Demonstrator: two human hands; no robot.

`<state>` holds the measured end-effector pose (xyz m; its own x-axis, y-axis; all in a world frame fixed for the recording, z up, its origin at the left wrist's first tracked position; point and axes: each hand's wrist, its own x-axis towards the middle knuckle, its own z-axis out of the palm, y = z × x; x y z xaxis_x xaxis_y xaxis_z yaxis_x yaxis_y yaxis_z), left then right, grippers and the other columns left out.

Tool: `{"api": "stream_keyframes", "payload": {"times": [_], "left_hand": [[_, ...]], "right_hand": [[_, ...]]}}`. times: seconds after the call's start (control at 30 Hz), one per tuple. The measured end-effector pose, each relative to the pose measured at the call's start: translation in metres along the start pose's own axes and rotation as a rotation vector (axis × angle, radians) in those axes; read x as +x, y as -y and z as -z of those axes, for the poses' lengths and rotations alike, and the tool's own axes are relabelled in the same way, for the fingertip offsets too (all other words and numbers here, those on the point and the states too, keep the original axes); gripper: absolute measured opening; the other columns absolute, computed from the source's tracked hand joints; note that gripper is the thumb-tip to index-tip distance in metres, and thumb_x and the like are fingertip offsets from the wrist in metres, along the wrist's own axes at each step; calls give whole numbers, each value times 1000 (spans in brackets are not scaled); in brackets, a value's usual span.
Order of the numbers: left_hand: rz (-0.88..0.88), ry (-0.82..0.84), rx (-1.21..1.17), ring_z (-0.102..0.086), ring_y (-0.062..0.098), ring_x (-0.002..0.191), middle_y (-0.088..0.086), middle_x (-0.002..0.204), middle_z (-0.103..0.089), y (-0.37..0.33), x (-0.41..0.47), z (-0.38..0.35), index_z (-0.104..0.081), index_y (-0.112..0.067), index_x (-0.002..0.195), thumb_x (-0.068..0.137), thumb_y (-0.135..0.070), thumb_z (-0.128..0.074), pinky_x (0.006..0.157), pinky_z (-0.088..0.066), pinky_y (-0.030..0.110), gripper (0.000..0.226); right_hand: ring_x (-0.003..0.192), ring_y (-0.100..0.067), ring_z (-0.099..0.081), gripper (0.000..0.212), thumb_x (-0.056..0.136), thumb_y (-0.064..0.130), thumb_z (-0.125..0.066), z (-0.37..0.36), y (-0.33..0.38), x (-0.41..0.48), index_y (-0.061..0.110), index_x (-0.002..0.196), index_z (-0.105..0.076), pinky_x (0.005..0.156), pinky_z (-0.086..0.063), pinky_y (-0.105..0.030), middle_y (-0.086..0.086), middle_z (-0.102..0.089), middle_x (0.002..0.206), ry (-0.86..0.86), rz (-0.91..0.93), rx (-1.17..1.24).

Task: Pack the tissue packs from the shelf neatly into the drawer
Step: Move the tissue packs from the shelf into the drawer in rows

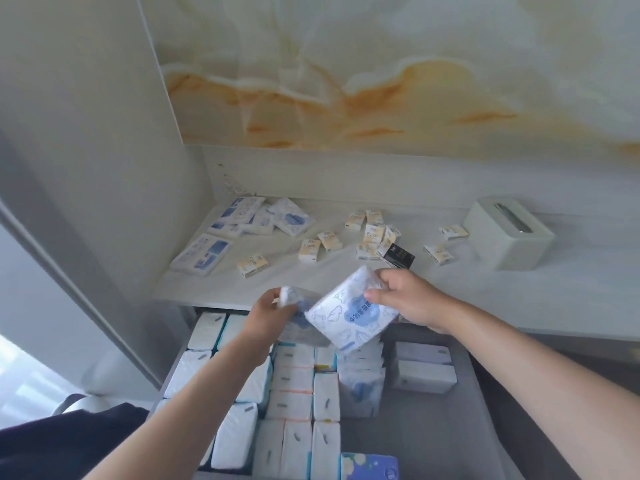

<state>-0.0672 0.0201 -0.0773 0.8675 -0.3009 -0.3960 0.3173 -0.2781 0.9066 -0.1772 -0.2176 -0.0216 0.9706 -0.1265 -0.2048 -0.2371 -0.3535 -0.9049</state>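
My right hand (pixel 407 296) grips a white tissue pack with blue print (pixel 349 313), held tilted above the open drawer (pixel 471 393). My left hand (pixel 268 315) holds a second blue-printed pack (pixel 294 304), partly hidden behind the first. On the shelf (pixel 346 271) lie more blue-and-white packs (pixel 202 252) at the left and several small yellow-and-white packs (pixel 310 251) in the middle. Rows of white tissue packs (pixel 294 379) stand in the drawer, filling its left and middle.
A white tissue box holder (pixel 507 232) stands at the shelf's right. A small black box (pixel 398 256) lies among the yellow packs. Two packs (pixel 426 367) sit at the drawer's right, with bare grey floor in front of them. A blue floral pack (pixel 369 465) lies at the drawer's front.
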Motion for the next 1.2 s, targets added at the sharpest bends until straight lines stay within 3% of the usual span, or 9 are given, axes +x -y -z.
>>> {"api": "stream_keyframes", "payload": {"times": [0.2,0.3,0.47,0.57,0.67,0.8,0.9,1.07,1.2], "left_hand": [[29,146,-175,-69,38,98,18,105,-72,0,-6,-22,-66,-14,111,88,-19,-65,87,-56,53,23],[109,351,-465,-63,40,111,20,122,-66,4,-5,-24,-50,-5,128,98,-9,-49,90,-53,54,30],[159,485,-658,-64,32,97,11,112,-66,6,-16,-26,-54,-22,117,101,-20,-40,78,-54,47,21],[38,517,-193,-65,27,91,9,105,-67,5,-21,-26,-55,-15,103,91,-42,-58,77,-55,44,30],[-190,317,430,-69,17,84,-1,97,-70,12,-17,-25,-57,-16,100,74,-35,-83,78,-58,37,41],[-290,449,602,-58,-5,69,-18,92,-61,24,-20,-37,-54,-34,114,82,-27,-77,61,-47,14,40],[-343,397,702,-61,4,76,-16,100,-64,40,-17,-49,-55,-40,119,85,-34,-71,76,-53,27,38],[-314,489,814,-56,10,73,-13,94,-58,70,-19,-67,-49,-27,104,85,-37,-71,67,-49,27,30],[-313,551,974,-62,13,94,-7,110,-64,87,-20,-75,-48,-28,124,78,-43,-75,85,-53,33,55]], "right_hand": [[77,-20,-62,19,100,17,-57,-15,-13,-2,1,109,-62,58,-48,-30,-13,-68,94,-1,-92,137],[84,-17,-59,15,102,19,-55,-23,-18,-1,13,89,-61,66,-45,-25,-4,-64,89,-167,-132,205],[94,-27,-62,21,102,28,-54,-36,-35,6,8,109,-58,72,-51,-35,-17,-65,111,-198,-312,347],[92,-27,-64,10,102,27,-53,-40,-38,5,18,100,-54,68,-54,-35,-9,-64,106,-162,-320,324],[111,-18,-57,15,98,24,-59,-40,-47,4,22,112,-53,91,-47,-36,-2,-59,119,-182,-158,0],[120,-11,-50,40,93,28,-67,-41,-46,-7,33,126,-46,103,-39,-30,-1,-54,126,-73,-61,-147],[125,-14,-49,54,90,40,-68,-37,-48,-13,27,136,-43,101,-40,-30,3,-52,131,36,-127,-377],[86,-19,-50,33,85,43,-69,-32,-54,-24,20,93,-45,61,-36,-28,1,-52,99,308,-293,-835],[84,-24,-52,30,87,37,-70,-47,-71,-26,13,94,-52,62,-39,-33,-6,-56,98,415,-219,-1005]]}}
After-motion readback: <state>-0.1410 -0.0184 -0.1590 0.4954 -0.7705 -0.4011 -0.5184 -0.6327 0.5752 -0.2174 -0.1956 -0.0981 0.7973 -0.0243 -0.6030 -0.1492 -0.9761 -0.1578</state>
